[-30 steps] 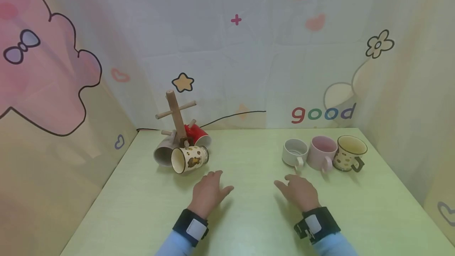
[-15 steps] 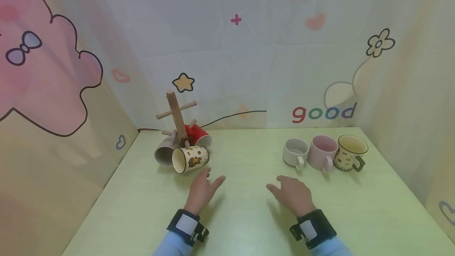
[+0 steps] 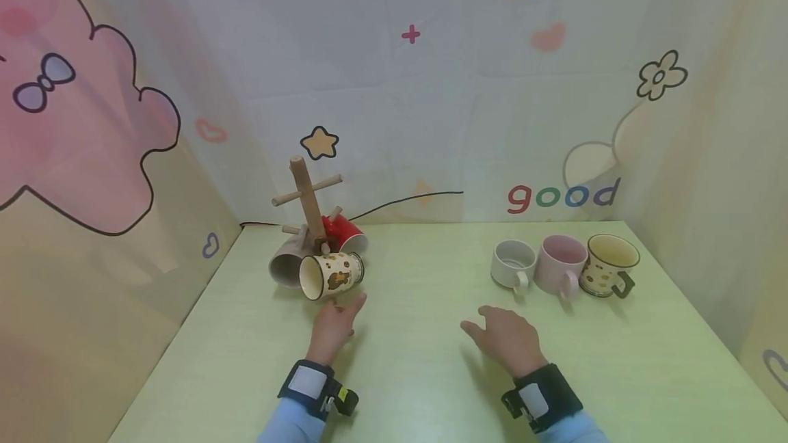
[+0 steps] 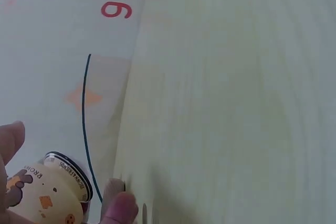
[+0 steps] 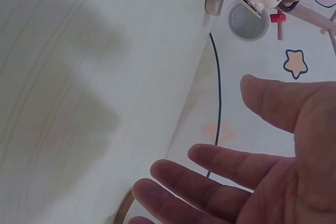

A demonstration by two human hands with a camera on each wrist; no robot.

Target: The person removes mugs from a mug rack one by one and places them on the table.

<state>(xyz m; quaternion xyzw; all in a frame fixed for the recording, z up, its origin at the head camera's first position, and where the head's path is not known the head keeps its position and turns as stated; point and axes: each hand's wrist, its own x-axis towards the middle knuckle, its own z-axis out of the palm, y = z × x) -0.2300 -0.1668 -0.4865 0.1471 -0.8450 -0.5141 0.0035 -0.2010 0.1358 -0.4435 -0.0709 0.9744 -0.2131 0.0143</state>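
A cream mug with a brown bear print (image 3: 335,275) hangs on its side on the wooden mug tree (image 3: 306,197). Just in front of it, my left hand (image 3: 331,333) reaches up toward its underside, thumb apart from the fingers. In the left wrist view that mug (image 4: 47,198) shows between the thumb and the fingertips; I cannot tell whether they touch it. My right hand (image 3: 507,340) hovers over the table at centre right, fingers spread and holding nothing, as the right wrist view shows. A grey mug (image 3: 287,262) and a red mug (image 3: 346,232) also hang on the tree.
At the right of the pale table (image 3: 425,361) stand a white cup (image 3: 513,262), a pink mug (image 3: 559,265) and a second cream printed mug (image 3: 609,262), upright in a row with handles toward the front. A patterned curtain (image 3: 369,53) closes off the back.
My left hand has moved leftward to just below the hanging cream mug. The right hand shifted slightly left at first, then stayed put. The mugs have not moved.
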